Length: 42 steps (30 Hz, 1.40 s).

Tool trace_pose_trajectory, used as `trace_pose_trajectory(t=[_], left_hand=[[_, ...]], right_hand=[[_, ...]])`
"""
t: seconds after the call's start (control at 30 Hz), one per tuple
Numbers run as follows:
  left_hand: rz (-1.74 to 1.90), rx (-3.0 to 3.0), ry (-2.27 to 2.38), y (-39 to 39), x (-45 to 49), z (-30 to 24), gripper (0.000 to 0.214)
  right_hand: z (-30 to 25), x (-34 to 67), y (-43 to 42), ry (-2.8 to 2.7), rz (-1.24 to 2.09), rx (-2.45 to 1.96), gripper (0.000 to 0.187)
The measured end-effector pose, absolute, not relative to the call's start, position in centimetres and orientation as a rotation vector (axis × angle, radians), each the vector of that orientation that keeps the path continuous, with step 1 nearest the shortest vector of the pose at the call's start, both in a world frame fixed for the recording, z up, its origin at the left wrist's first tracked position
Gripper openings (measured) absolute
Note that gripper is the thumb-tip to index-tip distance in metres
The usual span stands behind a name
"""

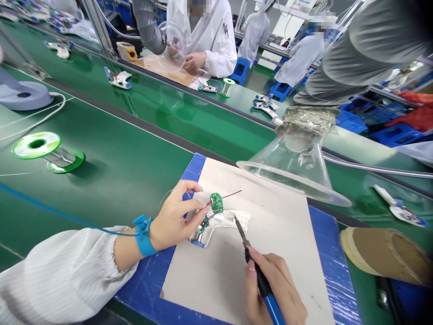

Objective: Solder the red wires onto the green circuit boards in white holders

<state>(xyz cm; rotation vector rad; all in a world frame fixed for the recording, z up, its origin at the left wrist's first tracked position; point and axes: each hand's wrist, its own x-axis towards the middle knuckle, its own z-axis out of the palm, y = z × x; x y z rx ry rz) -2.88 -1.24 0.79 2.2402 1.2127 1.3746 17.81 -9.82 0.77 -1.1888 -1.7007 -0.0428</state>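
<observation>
My left hand (pixel 177 212), with a blue wrist strap (pixel 145 235), pinches a red wire (pixel 208 204) beside a small green circuit board (pixel 216 202). Another thin red wire sticks out from the board's right side. Below the board lies a white curved plastic housing (pixel 221 220) with a blue end, and a second green board is partly hidden by my fingers. In my right hand (pixel 275 284) is a soldering iron (pixel 259 271), held like a pen. Its tip is over the housing's right part; whether it touches cannot be told.
A pale work sheet (pixel 270 253) lies on a blue-edged mat. Above its far right hangs a clear fume hood (pixel 294 167). A solder spool (pixel 49 151) stands left, a brown cardboard roll (pixel 385 253) right. Across the green conveyor (pixel 189 117), a person in white works.
</observation>
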Motion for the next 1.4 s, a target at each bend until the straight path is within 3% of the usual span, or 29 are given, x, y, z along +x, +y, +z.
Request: trace_pose_trajectory(t=[1.4], left_hand=[[1.333,2.221,1.214,-0.83,-2.46,0.03,0.015]], right_hand=[[0.29,17.91,-9.74,-1.796,0.003,-1.175,0.039]])
